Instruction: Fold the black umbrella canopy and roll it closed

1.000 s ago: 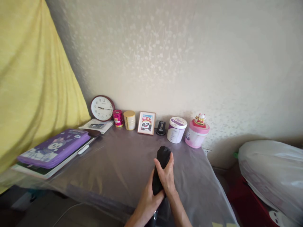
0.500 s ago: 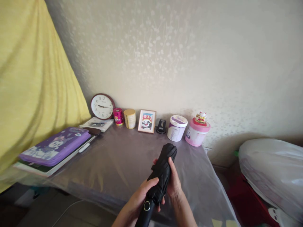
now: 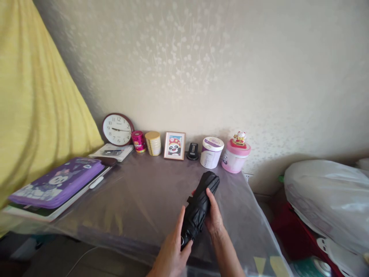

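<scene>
A folded black umbrella (image 3: 198, 206) slants up and away from me over the near part of the table. My right hand (image 3: 215, 215) is wrapped around the canopy from the right, its thumb lying along the upper side. At the lower end, my left hand (image 3: 174, 246) is closed around the handle near the round silver-rimmed button, with the thumb up along the left side. That hand hides most of the handle. A small dark strap tab sticks out on the canopy's left edge.
On the covered table (image 3: 138, 192), along the wall, stand a clock (image 3: 117, 129), a pink tin (image 3: 138, 141), a yellow canister (image 3: 153, 143), a framed panda picture (image 3: 174, 146), a black stand (image 3: 193, 151) and two tubs. A purple case (image 3: 57, 181) lies left; a plastic-covered bundle (image 3: 323, 196) sits right.
My left hand has shifted on the handle, its thumb now raised and the handle mostly covered. My right hand still holds the canopy. The camera view has shifted slightly right.
</scene>
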`<state>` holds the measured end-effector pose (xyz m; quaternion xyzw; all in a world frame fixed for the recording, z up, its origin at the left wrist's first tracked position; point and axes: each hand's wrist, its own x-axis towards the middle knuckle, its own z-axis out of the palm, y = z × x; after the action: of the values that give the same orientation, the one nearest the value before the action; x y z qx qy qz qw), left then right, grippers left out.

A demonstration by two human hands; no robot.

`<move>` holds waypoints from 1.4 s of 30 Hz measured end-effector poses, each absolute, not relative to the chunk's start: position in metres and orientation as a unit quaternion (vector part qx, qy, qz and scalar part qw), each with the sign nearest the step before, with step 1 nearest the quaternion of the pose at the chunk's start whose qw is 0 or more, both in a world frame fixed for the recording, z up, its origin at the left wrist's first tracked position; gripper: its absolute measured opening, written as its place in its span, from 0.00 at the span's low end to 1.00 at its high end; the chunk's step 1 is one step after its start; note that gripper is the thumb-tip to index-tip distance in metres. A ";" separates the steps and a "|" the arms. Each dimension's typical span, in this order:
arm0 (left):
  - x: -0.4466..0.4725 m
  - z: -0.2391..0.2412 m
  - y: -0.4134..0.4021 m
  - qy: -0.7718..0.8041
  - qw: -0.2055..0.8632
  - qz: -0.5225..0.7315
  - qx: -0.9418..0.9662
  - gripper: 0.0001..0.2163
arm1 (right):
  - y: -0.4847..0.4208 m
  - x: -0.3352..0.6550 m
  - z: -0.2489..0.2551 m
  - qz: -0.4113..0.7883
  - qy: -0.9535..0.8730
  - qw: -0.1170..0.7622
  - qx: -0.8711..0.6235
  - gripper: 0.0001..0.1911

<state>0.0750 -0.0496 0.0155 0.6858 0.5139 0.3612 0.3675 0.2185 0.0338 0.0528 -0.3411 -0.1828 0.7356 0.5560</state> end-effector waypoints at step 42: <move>0.039 0.033 -0.026 0.442 0.719 0.434 0.315 0.17 | 0.051 0.274 0.018 0.451 -0.330 0.645 -0.521 0.22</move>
<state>0.0386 -0.0257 0.0326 0.3150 0.4416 0.4337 0.7195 0.2740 0.0510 0.0185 -0.5212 -0.3305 0.4511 0.6447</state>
